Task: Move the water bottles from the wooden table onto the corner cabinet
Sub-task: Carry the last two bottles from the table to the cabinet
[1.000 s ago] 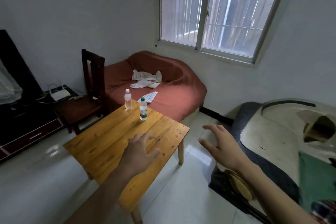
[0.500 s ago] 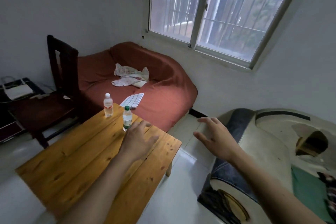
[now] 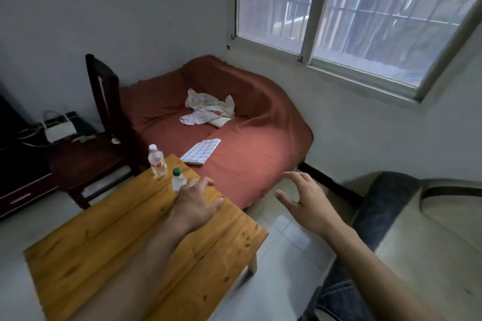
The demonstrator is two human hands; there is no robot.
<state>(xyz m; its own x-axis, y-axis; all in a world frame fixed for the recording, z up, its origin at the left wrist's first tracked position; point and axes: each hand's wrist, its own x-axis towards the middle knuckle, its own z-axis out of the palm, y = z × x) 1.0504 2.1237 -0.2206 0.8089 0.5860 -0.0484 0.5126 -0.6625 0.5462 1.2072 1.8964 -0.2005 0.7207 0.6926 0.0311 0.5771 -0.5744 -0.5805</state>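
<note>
Two clear water bottles stand upright at the far corner of the wooden table [image 3: 104, 242]. One has a white cap and a red label [image 3: 157, 163]. The other has a green cap [image 3: 178, 178], and its lower half is hidden behind my left hand [image 3: 195, 200]. That hand reaches over the table with fingers spread, right up against the green-capped bottle; no grip shows. My right hand [image 3: 302, 200] hovers above the floor to the right of the table, fingers loosely apart and holding nothing. Beyond the table, a low piece draped in red cloth [image 3: 260, 143] fills the room's corner.
A checked cloth [image 3: 200, 151] and a crumpled floral cloth [image 3: 208, 109] lie on the red drape. A dark wooden chair [image 3: 104, 112] stands left of the table's far end, a white router [image 3: 58, 130] behind it. A sofa [image 3: 430, 242] is on the right.
My left hand has reached forward across the table to the green-capped bottle. My right hand moved forward too, and the whole view has closed in on the table's far corner.
</note>
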